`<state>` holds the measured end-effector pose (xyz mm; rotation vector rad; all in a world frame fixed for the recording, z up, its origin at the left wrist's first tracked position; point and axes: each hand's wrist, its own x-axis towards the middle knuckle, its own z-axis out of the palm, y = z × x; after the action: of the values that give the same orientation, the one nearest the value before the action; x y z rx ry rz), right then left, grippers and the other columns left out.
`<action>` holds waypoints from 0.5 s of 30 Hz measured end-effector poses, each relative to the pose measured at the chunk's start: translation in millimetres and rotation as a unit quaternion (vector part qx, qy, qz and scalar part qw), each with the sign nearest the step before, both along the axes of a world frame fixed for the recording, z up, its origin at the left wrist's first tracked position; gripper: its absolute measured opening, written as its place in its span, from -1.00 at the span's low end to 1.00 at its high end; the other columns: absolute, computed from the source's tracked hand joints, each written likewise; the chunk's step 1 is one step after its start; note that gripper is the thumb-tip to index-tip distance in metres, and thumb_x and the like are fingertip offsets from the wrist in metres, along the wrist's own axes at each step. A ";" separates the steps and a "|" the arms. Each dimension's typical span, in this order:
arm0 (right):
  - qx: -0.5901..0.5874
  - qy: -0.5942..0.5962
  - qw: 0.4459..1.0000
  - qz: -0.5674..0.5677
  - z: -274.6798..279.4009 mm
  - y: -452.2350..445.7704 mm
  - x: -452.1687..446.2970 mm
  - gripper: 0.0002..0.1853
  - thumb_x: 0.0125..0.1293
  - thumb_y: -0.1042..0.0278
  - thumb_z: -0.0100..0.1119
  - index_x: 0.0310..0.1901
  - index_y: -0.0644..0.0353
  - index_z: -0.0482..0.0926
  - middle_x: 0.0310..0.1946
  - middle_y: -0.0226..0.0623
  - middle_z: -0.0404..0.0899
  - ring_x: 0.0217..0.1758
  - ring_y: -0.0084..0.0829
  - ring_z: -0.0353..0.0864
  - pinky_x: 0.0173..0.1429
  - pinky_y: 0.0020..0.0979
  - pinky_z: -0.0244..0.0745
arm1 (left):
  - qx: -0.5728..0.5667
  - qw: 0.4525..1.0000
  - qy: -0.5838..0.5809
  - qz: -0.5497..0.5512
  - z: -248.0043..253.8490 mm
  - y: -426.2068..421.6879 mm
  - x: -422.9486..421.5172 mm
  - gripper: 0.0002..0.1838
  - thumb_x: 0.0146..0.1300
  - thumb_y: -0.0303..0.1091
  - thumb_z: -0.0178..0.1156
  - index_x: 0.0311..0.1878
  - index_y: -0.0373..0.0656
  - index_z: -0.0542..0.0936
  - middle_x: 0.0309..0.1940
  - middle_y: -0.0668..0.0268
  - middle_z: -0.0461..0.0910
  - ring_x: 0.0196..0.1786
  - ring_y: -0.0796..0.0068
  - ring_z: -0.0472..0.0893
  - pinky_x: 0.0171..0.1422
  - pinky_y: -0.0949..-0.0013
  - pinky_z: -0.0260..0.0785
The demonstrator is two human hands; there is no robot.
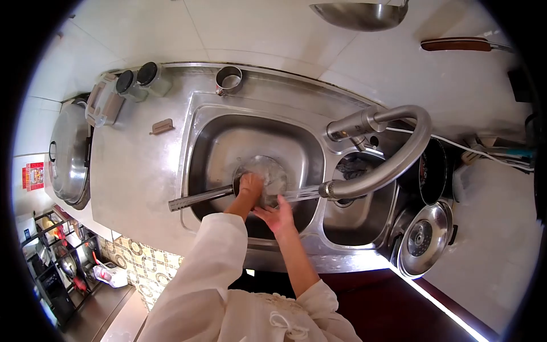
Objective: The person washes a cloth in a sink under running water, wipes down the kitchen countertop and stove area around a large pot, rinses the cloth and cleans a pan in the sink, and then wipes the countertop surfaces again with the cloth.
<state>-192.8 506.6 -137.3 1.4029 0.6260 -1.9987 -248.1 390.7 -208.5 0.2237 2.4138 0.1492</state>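
Note:
A metal pan with a long handle sits in the larger sink basin, its handle pointing left over the basin edge. Splashing water blurs its inside. My left hand reaches down into the pan; its fingertips are hidden, so I cannot see whether it holds anything. At the pan's near right edge, my right hand is open, palm turned up, thumb apart from the fingers. Water runs sideways from the faucet toward the pan, just above my right hand.
A metal cup stands behind the sink. Jars, a plastic container and a lidded pot are on the left. Right of the smaller basin lies a lid. A ladle hangs on the wall.

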 end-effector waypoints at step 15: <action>-0.144 0.158 0.972 -0.100 -96.3 -3.5 0.7 -0.63 0.34 0.03 0.05 0.00 0.13 0.51 -0.05 -0.20 0.58 0.02 -0.24 0.58 0.09 -0.16 0.53 | 0.418 0.860 0.211 0.205 145.7 24.4 69.1 -0.69 -0.05 -0.31 0.39 -0.24 -0.10 0.51 -0.31 0.14 0.41 -0.17 0.06 0.44 -0.07 0.18 0.28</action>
<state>-192.1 503.0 -233.7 1.0163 0.3140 -2.3886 -179.0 415.1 -62.8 0.1258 2.6330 1.4934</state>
